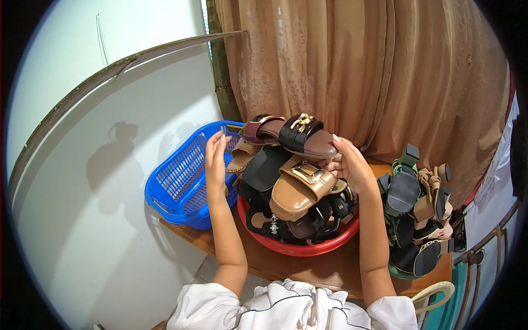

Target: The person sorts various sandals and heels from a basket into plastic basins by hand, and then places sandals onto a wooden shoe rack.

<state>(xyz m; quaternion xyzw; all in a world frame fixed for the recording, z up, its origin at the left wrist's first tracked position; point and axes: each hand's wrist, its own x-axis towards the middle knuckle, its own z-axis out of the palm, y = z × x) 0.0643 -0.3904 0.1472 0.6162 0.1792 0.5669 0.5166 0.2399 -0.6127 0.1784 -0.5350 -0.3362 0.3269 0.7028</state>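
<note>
A red basin (300, 251) holds a tall heap of sandals. On top of the heap is a brown sandal (324, 144) with a black strap and a gold chain-like ornament. My right hand (352, 165) is closed on its toe, thumb above and fingers beneath. Just below sits a tan sandal (291, 201) with a square gold buckle. A maroon-strapped sandal (258, 125) lies behind, beside a beige one (242, 154) and an upturned black sole (267, 168). My left hand (216, 157) is raised at the heap's left side, fingers stretched out, holding nothing.
A blue plastic basket (165, 212) stands left of the basin on the wooden table (330, 275). To the right, another heap of sandals (404, 192) rises from a green container (404, 272). A brown curtain (352, 71) hangs behind, and a white wall (71, 220) borders the left.
</note>
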